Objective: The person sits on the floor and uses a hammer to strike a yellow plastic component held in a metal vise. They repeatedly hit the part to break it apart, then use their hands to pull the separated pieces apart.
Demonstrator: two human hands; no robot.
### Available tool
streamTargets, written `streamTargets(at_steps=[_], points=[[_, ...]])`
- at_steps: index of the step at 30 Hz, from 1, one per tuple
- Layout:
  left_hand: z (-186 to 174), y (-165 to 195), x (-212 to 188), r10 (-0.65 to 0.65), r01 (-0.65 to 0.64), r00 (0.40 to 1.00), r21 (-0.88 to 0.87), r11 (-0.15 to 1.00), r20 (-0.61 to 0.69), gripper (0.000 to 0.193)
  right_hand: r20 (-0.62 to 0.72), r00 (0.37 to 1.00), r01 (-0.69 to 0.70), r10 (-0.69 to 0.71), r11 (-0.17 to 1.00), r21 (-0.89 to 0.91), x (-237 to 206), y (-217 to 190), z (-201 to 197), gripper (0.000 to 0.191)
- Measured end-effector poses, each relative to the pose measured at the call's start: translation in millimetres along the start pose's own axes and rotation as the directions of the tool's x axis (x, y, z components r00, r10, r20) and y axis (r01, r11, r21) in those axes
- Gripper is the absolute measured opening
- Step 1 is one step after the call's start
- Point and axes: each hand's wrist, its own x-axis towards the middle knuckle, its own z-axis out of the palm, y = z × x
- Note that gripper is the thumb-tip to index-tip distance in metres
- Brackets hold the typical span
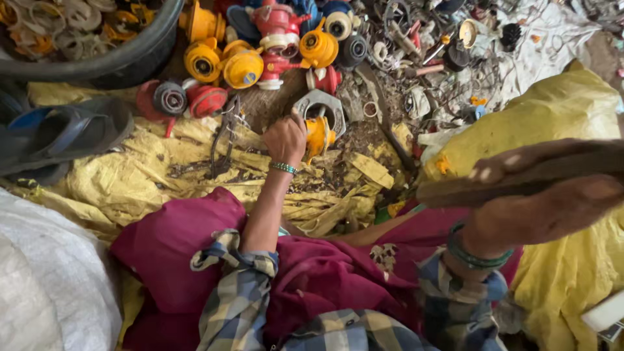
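The left hand [286, 138] closes its grip on a yellow plastic valve part [320, 135] set in a grey hexagonal metal block [320, 104] at centre frame. The right hand [552, 208] — blurred, at right — clasps a flat wooden bat [539, 172]. The floor is littered yellow sacking [162, 172] — red and yellow regulators [244, 65] heaped above, a black tub [117, 58] upper left.

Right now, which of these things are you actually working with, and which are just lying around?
In hand:
left hand gripping a yellow part on a grey metal ring
right hand holding a wooden-handled tool

Lying about:
pile of yellow and red parts
black tub
sandal
yellow sheet
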Motion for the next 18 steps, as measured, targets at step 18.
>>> streamTargets(at_steps=[18], points=[[40.9, -42.5, 1.4, -0.415, 0.451, 0.85, -0.042, 0.891, 0.325, 0.062, 0.521, 0.114, -0.921, 0.846, 0.287, -0.264, -227.9, 77.5, 56.7, 0.048]])
